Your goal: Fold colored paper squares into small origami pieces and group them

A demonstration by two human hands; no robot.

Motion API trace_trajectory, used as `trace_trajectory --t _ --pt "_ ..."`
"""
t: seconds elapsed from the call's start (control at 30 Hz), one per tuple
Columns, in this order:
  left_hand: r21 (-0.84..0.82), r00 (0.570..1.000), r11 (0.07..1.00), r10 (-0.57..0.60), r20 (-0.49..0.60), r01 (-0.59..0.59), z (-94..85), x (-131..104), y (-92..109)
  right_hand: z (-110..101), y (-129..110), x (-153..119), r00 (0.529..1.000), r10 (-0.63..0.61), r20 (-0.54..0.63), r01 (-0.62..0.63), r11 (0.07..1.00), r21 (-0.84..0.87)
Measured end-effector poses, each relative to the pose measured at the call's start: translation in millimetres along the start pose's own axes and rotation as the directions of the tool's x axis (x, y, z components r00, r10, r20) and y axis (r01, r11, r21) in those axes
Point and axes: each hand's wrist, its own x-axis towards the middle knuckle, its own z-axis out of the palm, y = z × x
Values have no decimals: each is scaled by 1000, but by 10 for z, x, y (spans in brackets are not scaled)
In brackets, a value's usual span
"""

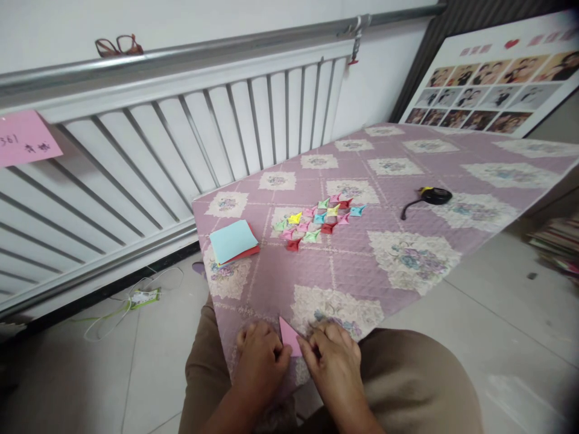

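Note:
A folded pink sheet of paper [289,339], triangular in outline with one point facing away from me, lies at the near edge of the table. My left hand [262,355] has its fingers curled, and its thumb presses on the paper's left side. On the right side, my right hand [332,358] pinches the paper's edge with thumb and bent fingers. Beyond the hands sits a group of small folded paper pieces [320,218] in red, pink, green, yellow and blue. A stack of coloured paper sheets [233,241], light blue on top, rests to the left.
The table [271,283] wears a purple flowered cloth. A black object with a short bent stem [435,195] lies at the right. Behind stands a white radiator [253,120], with glasses [118,46] on the pipe above. A photo board [493,78] leans at the back right.

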Motion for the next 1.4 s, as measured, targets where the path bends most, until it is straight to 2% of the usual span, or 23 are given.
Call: trace_trajectory --t 0.53,0.6,0.67,0.8,0.87,1.17,1.4 --pt "26 1000 999 25 -9 -25 -16 -3 -5 -20 -8 27 999 40 27 -40 999 -4" --pt "28 997 998 63 -33 -62 3 -14 -32 -28 -13 29 998 47 30 -47 999 -2" --pt "42 986 987 158 -61 -156 27 -15 -72 -34 -19 30 998 48 38 -49 999 1" --pt "172 906 899 418 -66 -402 84 13 -164 -40 -27 34 999 37 40 -37 999 0" --pt "238 880 859 474 -36 -453 106 26 -196 -46 -28 37 999 31 33 -31 999 -8" --pt "368 862 798 506 21 -478 100 -13 -236 -97 50 -35 1000 -8 17 8 1000 -22" --pt "382 854 772 511 103 -508 74 -39 -265 -54 87 -97 999 40 4 -40 999 -27"
